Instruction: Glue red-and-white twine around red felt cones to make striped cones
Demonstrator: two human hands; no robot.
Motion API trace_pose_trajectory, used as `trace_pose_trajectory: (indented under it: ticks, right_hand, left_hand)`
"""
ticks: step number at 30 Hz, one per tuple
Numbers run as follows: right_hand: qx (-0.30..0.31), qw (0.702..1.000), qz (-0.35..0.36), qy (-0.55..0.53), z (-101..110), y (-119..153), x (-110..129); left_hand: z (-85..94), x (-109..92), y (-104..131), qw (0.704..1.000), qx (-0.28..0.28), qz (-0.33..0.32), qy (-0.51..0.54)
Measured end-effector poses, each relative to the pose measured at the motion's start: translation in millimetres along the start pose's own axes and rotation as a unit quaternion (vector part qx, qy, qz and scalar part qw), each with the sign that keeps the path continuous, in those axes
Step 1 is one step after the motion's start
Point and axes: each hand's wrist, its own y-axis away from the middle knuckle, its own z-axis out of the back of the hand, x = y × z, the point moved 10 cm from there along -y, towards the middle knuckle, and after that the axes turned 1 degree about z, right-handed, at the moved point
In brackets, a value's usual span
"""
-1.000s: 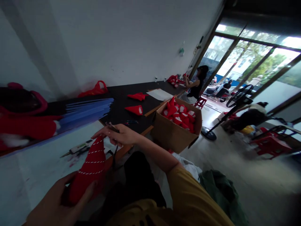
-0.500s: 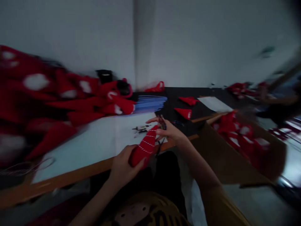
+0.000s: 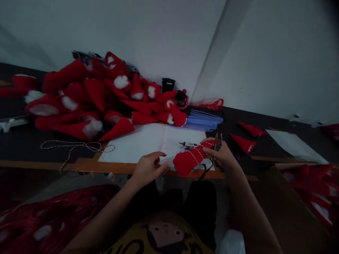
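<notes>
My right hand is closed round the narrow end of a red cone wrapped with red-and-white cord, and a small scissor-like tool also sits in that hand. Just left of the cone's wide end is my left hand, its thumb and fingers apart with nothing seen held between them. Behind the cone, a white glue gun lies on the white sheet. A loose red-and-white cord curls on the table to the left.
Stuffed red cones are heaped at the back left. Blue sticks lie behind the sheet. Flat red pieces are to the right, beside a cardboard box of red items. A red bag stands lower left.
The view has swung to the left. My left hand has let go of the cone's wide end and opened; the cone now lies more level in my right hand.
</notes>
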Motion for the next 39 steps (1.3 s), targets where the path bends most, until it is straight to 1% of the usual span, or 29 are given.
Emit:
trace_pose_trajectory:
  ticks: [2, 4, 6, 7, 9, 10, 11, 12, 14, 15, 16, 18, 21, 23, 26, 29, 32, 34, 36, 39]
  right_hand:
    - [-0.018, 1.000, 0.009, -0.001, 7, 1, -1]
    - [-0.030, 0.999, 0.015, -0.004, 12, 4, -2]
    - [-0.033, 0.999, 0.020, 0.000, 13, 7, -1]
    - [-0.032, 0.999, 0.023, 0.003, 13, 8, -1]
    - [-0.026, 0.999, 0.038, 0.012, 11, 11, 2]
    - [-0.021, 0.998, 0.048, 0.016, 9, 12, 5]
    - [-0.016, 0.998, 0.059, 0.021, 7, 14, 7]
    - [-0.010, 0.997, 0.069, 0.027, 4, 15, 9]
    - [-0.003, 0.996, 0.083, 0.040, -1, 16, 12]
    - [-0.003, 0.995, 0.087, 0.041, -3, 17, 13]
    - [-0.006, 0.995, 0.090, 0.038, -4, 17, 13]
    - [-0.012, 0.996, 0.087, 0.016, -6, 18, 11]
    - [-0.008, 0.997, 0.068, -0.025, -8, 18, 2]
    - [-0.004, 0.998, 0.055, -0.032, -9, 18, -6]
    - [-0.001, 0.999, 0.044, -0.031, -10, 16, -15]
    - [-0.004, 0.999, 0.041, -0.035, -14, 15, -19]
    - [-0.017, 0.998, 0.031, -0.047, -21, 16, -18]
    - [-0.022, 0.997, 0.029, -0.070, -27, 17, -16]
    - [-0.021, 0.995, 0.027, -0.096, -34, 18, -14]
    - [-0.027, 0.991, 0.026, -0.125, -39, 19, -13]
  left_hand:
    - [11.0, 15, -3, 1.000, -0.007, 0.002, -0.021]
    - [19.1, 24, -8, 0.999, -0.015, -0.012, -0.033]
    - [22.9, 27, -13, 0.998, -0.026, -0.026, -0.050]
    - [23.0, 26, -16, 0.997, -0.032, -0.033, -0.056]
    - [20.4, 16, -20, 0.997, -0.044, -0.048, -0.043]
    - [16.4, 8, -22, 0.997, -0.042, -0.061, -0.014]
    - [9.6, -3, -23, 0.996, -0.028, -0.078, 0.028]
    - [0.6, -15, -24, 0.992, -0.001, -0.098, 0.079]
    - [-20.2, -38, -26, 0.973, 0.070, -0.129, 0.177]
    - [-29.3, -46, -26, 0.962, 0.101, -0.136, 0.213]
    - [-36.0, -52, -27, 0.954, 0.119, -0.138, 0.237]
    - [-41.7, -55, -29, 0.950, 0.117, -0.135, 0.258]
    - [-40.8, -50, -31, 0.952, 0.085, -0.123, 0.265]
    - [-40.9, -43, -30, 0.950, 0.082, -0.097, 0.286]
    - [-38.9, -28, -30, 0.935, 0.080, -0.037, 0.344]
    - [-30.0, -14, -31, 0.917, 0.065, 0.012, 0.392]
    - [-18.9, -10, -34, 0.910, 0.063, 0.018, 0.408]
    - [-15.2, -11, -37, 0.910, 0.071, 0.013, 0.408]
    - [-16.4, -10, -39, 0.909, 0.079, 0.012, 0.408]
    - [-24.8, -3, -43, 0.910, 0.080, 0.017, 0.406]
